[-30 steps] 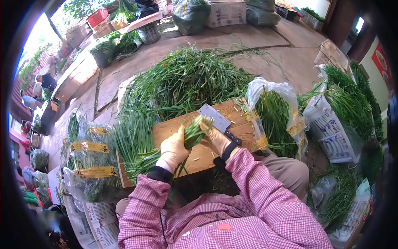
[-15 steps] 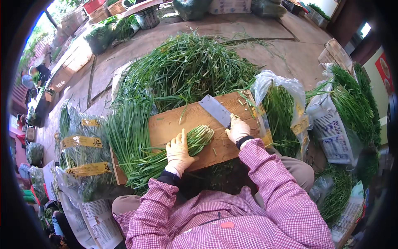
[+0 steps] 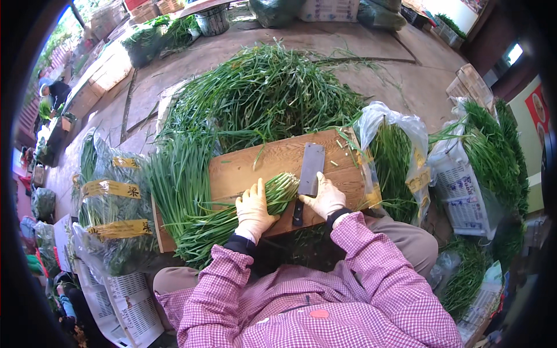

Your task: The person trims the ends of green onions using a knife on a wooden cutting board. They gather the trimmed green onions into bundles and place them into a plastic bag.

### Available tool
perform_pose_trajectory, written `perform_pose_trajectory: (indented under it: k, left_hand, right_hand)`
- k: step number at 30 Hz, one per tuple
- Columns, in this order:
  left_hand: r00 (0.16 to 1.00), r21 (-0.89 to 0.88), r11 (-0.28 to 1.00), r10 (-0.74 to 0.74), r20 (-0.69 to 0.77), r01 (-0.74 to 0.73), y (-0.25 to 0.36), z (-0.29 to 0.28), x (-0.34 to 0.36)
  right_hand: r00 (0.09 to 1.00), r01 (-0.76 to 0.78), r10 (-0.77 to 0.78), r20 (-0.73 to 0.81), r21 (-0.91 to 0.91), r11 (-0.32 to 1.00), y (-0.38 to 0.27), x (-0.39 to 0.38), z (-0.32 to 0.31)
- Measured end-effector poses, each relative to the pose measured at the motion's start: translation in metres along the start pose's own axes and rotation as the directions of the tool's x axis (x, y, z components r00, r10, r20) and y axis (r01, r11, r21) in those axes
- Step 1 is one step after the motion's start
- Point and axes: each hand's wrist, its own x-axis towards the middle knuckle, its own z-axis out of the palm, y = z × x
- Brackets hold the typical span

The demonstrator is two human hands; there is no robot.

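Observation:
A bunch of garlic chives [image 3: 282, 188] lies on a wooden board [image 3: 243, 168], pale cut ends toward the right. My gloved left hand [image 3: 254, 210] spans the bunch from above, fingers on its far side and thumb on the near side. Just right of the cut ends, a cleaver [image 3: 313, 165] rests on the board with its blade pointing away from me. The black handle sticks out toward me, outside my grip. My gloved right hand [image 3: 326, 199] is against the lower blade, thumb and fingers apart. More chives [image 3: 180, 180] lie along the board's left side.
A large heap of loose greens [image 3: 261, 93] rises behind the board. Taped plastic bags of greens [image 3: 116, 197] stand at left. On the right are an opened clear bag [image 3: 394, 119] and a white crate [image 3: 464, 180] with greens. Small cut bits [image 3: 342, 152] lie on the board.
The cleaver has swung from pointing far left to pointing straight away, and now lies closer to the cut ends. My right hand has left its handle and moved slightly left and nearer me.

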Motion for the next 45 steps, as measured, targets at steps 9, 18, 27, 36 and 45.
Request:
perform_pose_trajectory:
  k: [9,18,27,36,45]
  left_hand:
    - [0.999,-0.021,1.0,-0.009,-0.038,0.008,0.0,0.006,0.001]
    - [0.999,0.031,0.999,0.022,-0.038,-0.021,-0.002,0.002,-0.001]
    - [0.998,-0.026,0.998,-0.062,-0.003,0.062,0.0,-0.004,0.001]
    - [1.0,-0.136,0.99,-0.022,0.007,0.023,-0.006,-0.011,0.0]
    - [0.995,0.036,0.995,-0.093,0.045,0.092,0.03,0.003,-0.003]
  right_hand:
    - [0.961,-0.038,0.052,0.273,-0.054,0.998,-0.045,-0.022,0.002]
    - [0.93,-0.238,0.189,0.314,0.125,0.963,-0.028,-0.019,0.011]
    - [0.973,-0.122,0.229,-0.042,0.744,0.657,0.042,-0.023,0.026]
    - [0.989,-0.109,0.0,0.148,0.728,0.677,0.026,-0.055,0.023]
    - [0.994,0.064,-0.095,0.044,0.464,0.884,0.026,-0.049,0.036]
